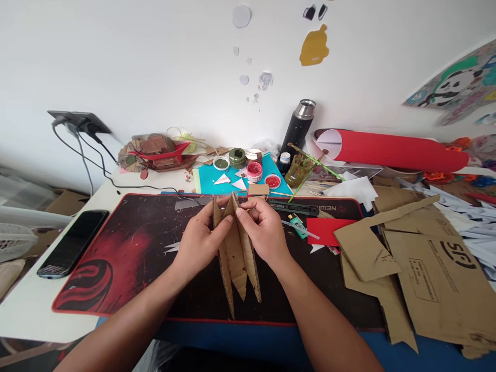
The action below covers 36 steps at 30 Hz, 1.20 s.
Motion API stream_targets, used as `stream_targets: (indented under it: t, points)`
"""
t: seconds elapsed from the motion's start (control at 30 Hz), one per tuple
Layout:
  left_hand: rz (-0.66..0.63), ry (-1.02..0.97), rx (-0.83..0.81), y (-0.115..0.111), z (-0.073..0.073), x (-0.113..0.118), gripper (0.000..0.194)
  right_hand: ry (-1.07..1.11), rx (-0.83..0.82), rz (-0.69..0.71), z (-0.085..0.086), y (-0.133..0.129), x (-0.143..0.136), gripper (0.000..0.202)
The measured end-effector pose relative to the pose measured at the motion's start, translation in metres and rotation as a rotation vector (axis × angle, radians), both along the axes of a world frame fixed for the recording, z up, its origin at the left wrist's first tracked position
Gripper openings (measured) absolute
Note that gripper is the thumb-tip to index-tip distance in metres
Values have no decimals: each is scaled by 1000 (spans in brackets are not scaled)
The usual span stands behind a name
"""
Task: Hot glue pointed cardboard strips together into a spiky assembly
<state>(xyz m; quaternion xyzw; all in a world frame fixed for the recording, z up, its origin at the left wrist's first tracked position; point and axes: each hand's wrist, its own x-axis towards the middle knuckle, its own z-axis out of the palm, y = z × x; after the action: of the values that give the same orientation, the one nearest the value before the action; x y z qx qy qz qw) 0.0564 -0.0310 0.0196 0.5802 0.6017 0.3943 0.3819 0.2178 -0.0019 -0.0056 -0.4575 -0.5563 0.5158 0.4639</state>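
Note:
A folded cardboard piece (234, 256) with long pointed panels stands over the black and red mat (135, 268), its points toward the front edge. My left hand (203, 232) grips its upper left part, thumb on the inside and fingers behind the left panel. On the other side, my right hand (263, 225) pinches the upper edge of the right panel between thumb and fingers. The fingertips behind the cardboard are partly hidden. A small brown block (258, 190) lies just beyond the hands.
Behind are open paint pots (254, 171) on a blue sheet (209, 178), a brush jar (299, 173), a black flask (297, 129) and a red roll (403, 150). Cardboard sheets (445, 279) lie right, a phone (73, 243) left. A cutter (294, 208) lies behind my right hand.

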Motion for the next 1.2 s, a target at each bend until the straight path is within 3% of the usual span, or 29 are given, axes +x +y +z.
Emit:
stream_targets:
  t: [0.67, 0.93, 1.2]
  points:
    - [-62, 34, 3, 18, 4, 3, 51, 84, -28, -57, -8, 5, 1, 22]
    - [-122, 6, 31, 47, 4, 5, 54, 155, -23, -134, -15, 22, -3, 25]
    - [-37, -120, 30, 59, -10, -5, 58, 99, 29, -51, -12, 47, -12, 24]
